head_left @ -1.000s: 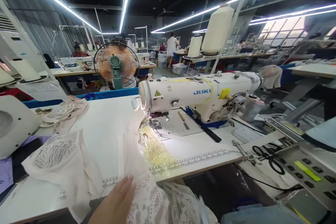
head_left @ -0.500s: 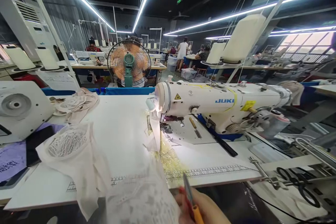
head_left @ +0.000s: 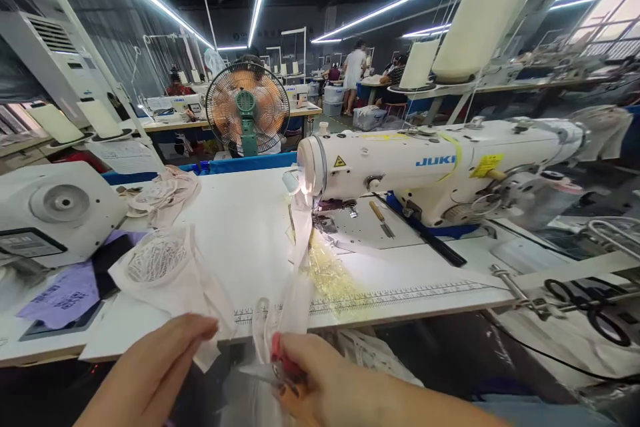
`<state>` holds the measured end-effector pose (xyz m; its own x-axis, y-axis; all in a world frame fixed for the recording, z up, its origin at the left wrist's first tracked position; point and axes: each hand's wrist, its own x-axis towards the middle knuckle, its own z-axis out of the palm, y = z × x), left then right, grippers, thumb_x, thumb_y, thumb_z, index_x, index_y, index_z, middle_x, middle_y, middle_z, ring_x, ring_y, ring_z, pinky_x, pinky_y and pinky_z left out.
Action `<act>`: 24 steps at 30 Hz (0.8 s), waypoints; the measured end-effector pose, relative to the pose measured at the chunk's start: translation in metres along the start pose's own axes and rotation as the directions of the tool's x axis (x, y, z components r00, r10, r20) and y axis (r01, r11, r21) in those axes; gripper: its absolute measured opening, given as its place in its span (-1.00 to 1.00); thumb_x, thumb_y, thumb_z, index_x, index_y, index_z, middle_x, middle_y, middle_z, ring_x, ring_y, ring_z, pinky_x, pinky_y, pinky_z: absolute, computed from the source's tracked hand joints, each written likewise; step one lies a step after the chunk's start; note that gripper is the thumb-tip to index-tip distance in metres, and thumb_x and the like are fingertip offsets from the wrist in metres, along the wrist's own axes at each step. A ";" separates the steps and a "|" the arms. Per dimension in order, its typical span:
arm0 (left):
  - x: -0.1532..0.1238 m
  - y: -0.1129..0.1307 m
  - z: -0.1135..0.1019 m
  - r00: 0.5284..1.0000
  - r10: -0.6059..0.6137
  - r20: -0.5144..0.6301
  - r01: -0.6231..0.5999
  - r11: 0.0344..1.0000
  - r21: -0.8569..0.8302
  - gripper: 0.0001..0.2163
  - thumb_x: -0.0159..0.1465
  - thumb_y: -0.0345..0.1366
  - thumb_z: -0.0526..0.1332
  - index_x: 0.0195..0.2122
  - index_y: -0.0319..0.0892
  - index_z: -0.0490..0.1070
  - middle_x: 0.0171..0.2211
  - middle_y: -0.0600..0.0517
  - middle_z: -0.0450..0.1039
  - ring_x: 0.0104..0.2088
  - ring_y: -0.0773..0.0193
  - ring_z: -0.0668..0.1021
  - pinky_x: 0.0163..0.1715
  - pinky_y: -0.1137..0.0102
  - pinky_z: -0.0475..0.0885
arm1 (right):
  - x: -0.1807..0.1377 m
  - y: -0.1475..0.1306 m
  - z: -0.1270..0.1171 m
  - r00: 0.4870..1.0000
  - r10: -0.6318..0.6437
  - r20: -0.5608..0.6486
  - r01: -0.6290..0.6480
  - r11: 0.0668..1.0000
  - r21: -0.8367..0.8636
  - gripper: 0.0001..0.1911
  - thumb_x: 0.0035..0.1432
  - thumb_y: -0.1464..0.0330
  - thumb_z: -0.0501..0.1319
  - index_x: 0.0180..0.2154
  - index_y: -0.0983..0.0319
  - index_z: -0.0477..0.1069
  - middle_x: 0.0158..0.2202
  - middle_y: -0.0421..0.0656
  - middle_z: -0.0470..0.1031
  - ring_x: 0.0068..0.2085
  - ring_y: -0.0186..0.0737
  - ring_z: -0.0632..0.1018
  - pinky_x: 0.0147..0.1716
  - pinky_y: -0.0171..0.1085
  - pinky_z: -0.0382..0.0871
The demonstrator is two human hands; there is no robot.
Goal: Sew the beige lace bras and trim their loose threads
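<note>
My right hand (head_left: 320, 373) is closed around scissors (head_left: 287, 370) with red and orange handles, the blades pointing left in front of the table edge. Under the needle of a white sewing machine (head_left: 385, 160) runs a pale sheer fabric strip (head_left: 300, 267), trailing toward me over the edge and partly hidden by that hand. My left hand (head_left: 165, 360) is stretched out at the left, palm inward, its fingers held straight and nothing seen in them. Just behind it lies a pale garment piece with a lace cup (head_left: 157, 263).
Yellowish transparent film (head_left: 333, 273) lies beside the strip, over a printed ruler (head_left: 400, 295). A wooden-handled tool (head_left: 383, 219) rests near the machine base. Black scissors (head_left: 590, 313) lie at the right. A second machine (head_left: 55, 213) stands left, and a fan (head_left: 247, 110) behind the table.
My left hand has come into view at the lower left. My right hand has moved left with the scissors, whose blades have turned from upward to leftward. The camera view has shifted slightly.
</note>
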<state>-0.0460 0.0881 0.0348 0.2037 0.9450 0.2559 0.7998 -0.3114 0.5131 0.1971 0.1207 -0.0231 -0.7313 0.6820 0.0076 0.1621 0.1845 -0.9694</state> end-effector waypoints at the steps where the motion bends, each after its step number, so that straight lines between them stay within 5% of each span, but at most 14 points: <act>1: 0.016 0.007 0.002 0.999 0.017 0.028 -0.018 1.000 0.016 -0.75 0.28 -0.11 0.04 -0.15 0.03 0.45 -0.29 0.00 0.50 -0.19 0.16 0.52 -0.21 0.37 0.46 | 0.004 -0.009 0.000 1.000 -0.026 0.010 0.026 1.000 0.008 -0.80 -0.19 0.42 0.18 -0.51 0.20 0.12 -0.53 -0.32 0.18 -0.49 -0.41 0.21 -0.54 -0.41 0.11; 3: 0.056 0.024 0.016 0.975 0.109 0.192 -0.125 0.989 0.075 -0.71 0.29 -0.11 -0.02 -0.15 0.02 0.46 -0.31 0.00 0.52 -0.18 0.14 0.51 -0.20 0.33 0.45 | 0.006 -0.022 -0.005 0.997 -0.072 0.008 0.072 0.997 -0.003 -0.79 -0.20 0.43 0.16 -0.53 0.19 0.08 -0.55 -0.33 0.13 -0.51 -0.42 0.16 -0.57 -0.41 0.07; 6: 0.116 0.048 0.051 0.856 0.207 0.473 -0.319 0.932 0.171 -0.72 0.27 -0.11 0.02 -0.18 -0.05 0.47 -0.24 -0.01 0.51 -0.13 0.18 0.49 -0.11 0.33 0.39 | -0.005 -0.026 -0.017 0.988 -0.127 -0.086 0.121 0.991 -0.063 -0.78 -0.12 0.40 0.13 -0.53 0.19 0.02 -0.56 -0.34 0.04 -0.52 -0.42 0.07 -0.58 -0.40 0.01; 12: 0.174 0.038 0.086 0.894 0.092 0.439 -0.251 0.914 0.319 -0.66 0.24 -0.06 0.06 -0.26 -0.23 0.46 -0.28 -0.16 0.49 -0.14 0.08 0.48 -0.10 0.28 0.34 | -0.023 0.009 -0.029 0.970 -0.040 -0.238 0.013 0.993 -0.114 -0.77 -0.01 0.36 0.12 -0.51 0.19 0.01 -0.54 -0.33 0.02 -0.49 -0.40 0.08 -0.55 -0.39 0.02; 16: 0.158 0.009 0.067 0.910 -0.070 0.408 -0.145 0.869 0.473 -0.63 0.26 -0.12 -0.01 -0.36 -0.26 0.49 -0.39 -0.22 0.50 -0.19 -0.01 0.50 -0.19 0.21 0.36 | -0.021 0.021 -0.020 0.969 -0.015 -0.248 -0.003 0.997 -0.075 -0.79 0.00 0.40 0.13 -0.50 0.20 0.06 -0.56 -0.35 0.04 -0.51 -0.43 0.09 -0.58 -0.42 0.01; 21: 0.078 -0.001 0.039 0.871 -0.221 0.439 -0.093 0.803 0.588 -0.69 0.17 -0.14 0.07 -0.56 -0.18 0.48 -0.57 -0.15 0.48 -0.44 0.06 0.55 -0.38 0.28 0.39 | -0.015 0.025 0.003 0.980 -0.088 0.179 0.120 0.976 -0.180 -0.82 0.08 0.31 0.22 -0.46 0.25 0.28 -0.58 -0.35 0.20 -0.55 -0.46 0.26 -0.61 -0.45 0.13; 24: 0.027 -0.005 0.038 0.835 -0.237 0.496 -0.069 0.850 0.522 -0.75 0.08 -0.13 0.12 -0.59 -0.11 0.48 -0.59 -0.08 0.48 -0.50 0.10 0.54 -0.44 0.30 0.39 | -0.018 0.031 0.013 0.959 -0.094 0.269 0.153 0.966 -0.206 -0.79 0.18 0.25 0.17 -0.31 0.29 0.37 -0.44 -0.27 0.38 -0.48 -0.40 0.41 -0.52 -0.40 0.32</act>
<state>-0.0229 0.1193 0.0080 0.2608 0.9129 -0.3140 0.9607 -0.2774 -0.0085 0.2064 0.1051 -0.0566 -0.8944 0.4460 0.0326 0.1815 0.4288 -0.8850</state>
